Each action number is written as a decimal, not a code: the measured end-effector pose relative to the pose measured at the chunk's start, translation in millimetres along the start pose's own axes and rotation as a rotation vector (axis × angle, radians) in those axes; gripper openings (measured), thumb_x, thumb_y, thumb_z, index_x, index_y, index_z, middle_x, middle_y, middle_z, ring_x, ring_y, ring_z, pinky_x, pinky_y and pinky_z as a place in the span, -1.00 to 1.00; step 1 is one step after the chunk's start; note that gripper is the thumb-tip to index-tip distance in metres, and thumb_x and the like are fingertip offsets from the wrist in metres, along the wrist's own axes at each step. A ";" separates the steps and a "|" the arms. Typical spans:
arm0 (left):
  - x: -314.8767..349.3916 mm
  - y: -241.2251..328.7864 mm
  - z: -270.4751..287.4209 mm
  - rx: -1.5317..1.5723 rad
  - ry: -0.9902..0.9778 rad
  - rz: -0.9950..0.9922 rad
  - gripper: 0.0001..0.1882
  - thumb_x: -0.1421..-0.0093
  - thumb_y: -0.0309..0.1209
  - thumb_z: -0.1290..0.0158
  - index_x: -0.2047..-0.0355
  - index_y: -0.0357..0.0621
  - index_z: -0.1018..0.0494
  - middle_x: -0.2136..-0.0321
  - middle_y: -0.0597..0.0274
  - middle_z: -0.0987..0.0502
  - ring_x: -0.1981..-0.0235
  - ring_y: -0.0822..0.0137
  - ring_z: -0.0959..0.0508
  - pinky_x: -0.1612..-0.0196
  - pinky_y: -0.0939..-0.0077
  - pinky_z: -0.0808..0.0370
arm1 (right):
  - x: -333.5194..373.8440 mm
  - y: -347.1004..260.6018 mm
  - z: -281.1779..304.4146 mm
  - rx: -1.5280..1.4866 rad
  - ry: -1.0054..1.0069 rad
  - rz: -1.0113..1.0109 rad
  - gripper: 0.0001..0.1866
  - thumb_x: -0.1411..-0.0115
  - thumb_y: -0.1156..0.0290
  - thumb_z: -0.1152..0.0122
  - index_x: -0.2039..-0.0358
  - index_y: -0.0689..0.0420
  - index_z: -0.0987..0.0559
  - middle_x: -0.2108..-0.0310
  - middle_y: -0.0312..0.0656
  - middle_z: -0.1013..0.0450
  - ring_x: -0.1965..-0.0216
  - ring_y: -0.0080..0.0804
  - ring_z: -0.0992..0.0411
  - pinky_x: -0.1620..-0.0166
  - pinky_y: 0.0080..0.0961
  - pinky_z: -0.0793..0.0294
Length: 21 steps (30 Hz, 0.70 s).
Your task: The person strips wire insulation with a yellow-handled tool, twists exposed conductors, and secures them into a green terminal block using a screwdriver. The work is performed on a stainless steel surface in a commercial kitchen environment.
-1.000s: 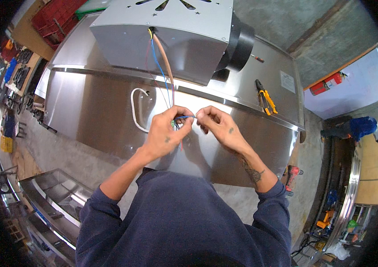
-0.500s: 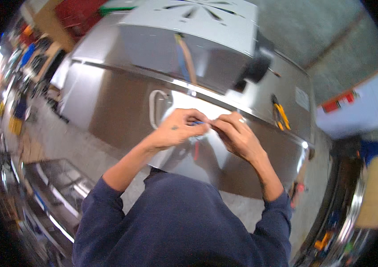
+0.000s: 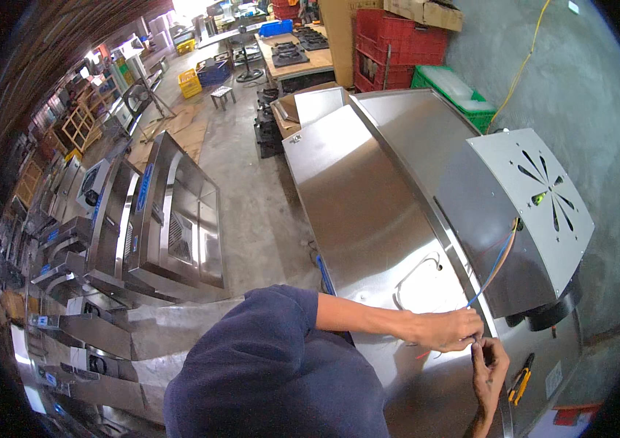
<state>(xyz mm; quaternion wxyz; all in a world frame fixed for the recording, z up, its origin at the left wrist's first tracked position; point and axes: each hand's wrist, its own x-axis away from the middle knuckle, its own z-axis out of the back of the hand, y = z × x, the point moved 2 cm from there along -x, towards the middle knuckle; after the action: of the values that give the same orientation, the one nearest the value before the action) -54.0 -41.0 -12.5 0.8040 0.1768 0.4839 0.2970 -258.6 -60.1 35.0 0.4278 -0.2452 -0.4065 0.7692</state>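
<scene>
My left hand (image 3: 450, 330) is closed in a pinch on thin wires (image 3: 500, 259), blue and orange-brown, which run from a hole in the grey metal box (image 3: 503, 212). Right below it, my right hand (image 3: 490, 366) pinches at the same spot, fingertips nearly meeting the left ones. What lies between the right fingertips is too small to make out. A short red wire (image 3: 423, 355) shows under the left hand. Beneath both hands spreads a large stainless steel hood (image 3: 361, 204), with a pale looped cable (image 3: 400, 286) lying on it.
Yellow-and-black pliers (image 3: 521, 379) lie right of my right hand. The box has a light slotted panel (image 3: 543, 190) and a black round outlet (image 3: 554, 312). Other steel hoods (image 3: 178, 219) stand on the floor at left. Red crates (image 3: 397, 44) and a green crate (image 3: 474, 109) stand behind.
The view has swung to the left, so the hands and box now appear farther right. Both hands stay close together, pinching at the wires.
</scene>
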 end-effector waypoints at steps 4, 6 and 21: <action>1.8 6.7 -11.4 -0.020 -0.031 -0.042 -0.83 -0.30 -0.49 -0.17 0.15 -0.31 -0.48 0.25 -0.04 -0.53 0.16 -0.06 -0.54 -0.03 0.08 -0.48 | 5.6 26.8 3.7 -0.447 -0.099 -0.225 -0.83 -0.41 0.36 -0.38 0.30 0.15 -0.60 0.48 -0.44 -0.43 0.48 -0.69 -0.30 0.39 -0.63 -0.23; -2.8 6.5 -7.6 0.128 -0.039 0.020 -0.82 -0.33 -0.46 -0.16 0.16 -0.31 -0.46 0.26 -0.04 -0.55 0.13 -0.04 -0.54 -0.01 0.09 -0.47 | 9.4 24.0 4.3 -0.503 -0.094 -0.275 -0.83 -0.42 0.36 -0.38 0.29 0.15 -0.60 0.49 -0.46 -0.42 0.50 -0.70 -0.29 0.39 -0.64 -0.23; -16.6 -11.2 18.6 0.803 -0.232 0.647 -0.79 -0.23 -0.41 -0.32 0.23 -0.34 -0.68 0.37 0.25 -0.71 0.32 0.51 -0.60 0.24 0.52 -0.54 | 14.8 -14.7 7.4 0.699 0.042 0.628 -0.61 -0.24 0.70 -0.37 -0.06 0.23 -0.50 0.09 0.02 -0.50 0.11 0.11 -0.50 0.08 -0.06 -0.55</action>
<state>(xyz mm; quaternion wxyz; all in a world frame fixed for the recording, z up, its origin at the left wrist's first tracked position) -40.1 -60.2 1.0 0.5886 0.6428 0.3879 0.2998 -264.9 -46.0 51.0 0.2395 -0.2131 -0.0208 0.9470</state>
